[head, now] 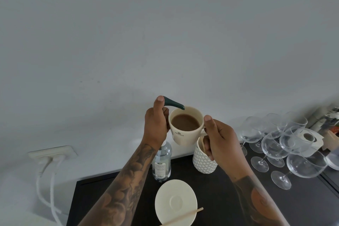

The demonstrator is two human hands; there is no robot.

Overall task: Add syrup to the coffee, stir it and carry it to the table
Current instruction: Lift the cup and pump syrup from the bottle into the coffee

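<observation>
Counter (229, 198): dark top, carrying everything I work over.
Wine glasses (286, 145): clustered to my right, well apart from the pour.
Syrup bottle (161, 163): clear, upright, directly under my left hand.
Saucer (175, 202): bare, nearest me, a wooden stir stick (185, 217) lying across its near rim.
Patterned cup (202, 159): holds more sticks, just below my right hand.
Coffee mug (186, 124): lifted off the saucer, milky coffee inside.
Right hand (219, 137): fingers curled round the mug's handle.
Left hand (156, 126): wrapped round the pump neck, thumb on top.
Pump spout (174, 104): dark green, long axis pointing right, its tip just over the mug's far-left rim, so I judge a press would drop syrup inside.
</observation>
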